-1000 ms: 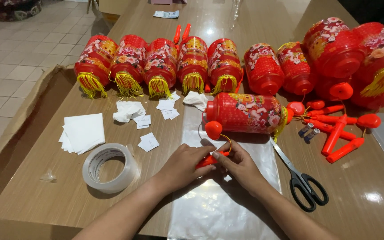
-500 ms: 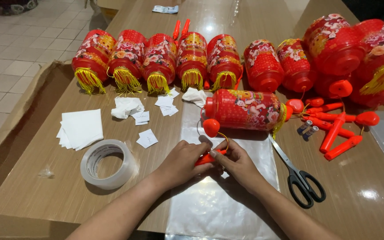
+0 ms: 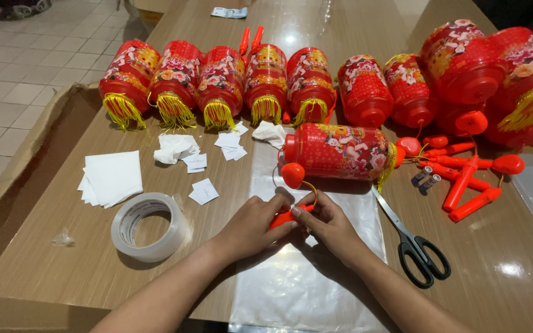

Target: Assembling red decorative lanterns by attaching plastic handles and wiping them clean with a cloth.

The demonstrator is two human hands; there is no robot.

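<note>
Both hands pinch the orange stick over the clear plastic sheet. The left hand and right hand meet on it (it lies sideways, tilted), just below the red lantern.

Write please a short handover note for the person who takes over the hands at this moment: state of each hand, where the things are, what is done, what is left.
Left hand and right hand: both grip one small orange handle piece over the clear plastic sheet.
Lying lantern sits just beyond the hands; its yellow cord runs toward the handle piece.
Tape roll on the left, scissors on the right, spare orange handles far right.
Done: a row of tasselled lanterns stands at the back.
Left: the lying lantern looks unfinished.
</note>
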